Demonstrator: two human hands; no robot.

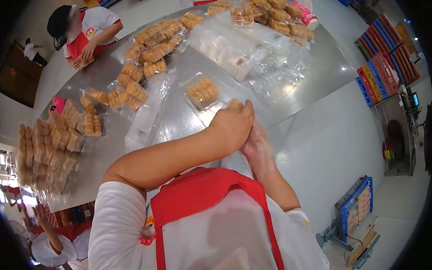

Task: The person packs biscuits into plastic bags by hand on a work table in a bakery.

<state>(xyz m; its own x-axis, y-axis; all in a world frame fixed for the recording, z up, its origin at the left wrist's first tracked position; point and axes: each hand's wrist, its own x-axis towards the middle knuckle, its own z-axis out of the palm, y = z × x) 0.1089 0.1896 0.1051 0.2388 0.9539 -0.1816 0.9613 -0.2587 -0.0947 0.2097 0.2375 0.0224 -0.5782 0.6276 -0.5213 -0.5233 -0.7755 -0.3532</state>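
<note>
Head view shows the left hand (231, 128) with fingers curled in by some cookies (235, 105) at its 12 o'clock, the plastic-covered right hand (259, 147) tucked close, probably for steadying, though finger gap and grip can't be told, and a bagged pack (202, 91) handy at 10.

A hand could pass over the tabletop (333, 75) at far right; biscuit packs (59, 134) block the left; plastic bags (228, 52) the middle.

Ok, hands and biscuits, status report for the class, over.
Left hand and right hand together, grip hidden. Biscuits showing just beyond left. Possible obstacle: nearby pack.
</note>
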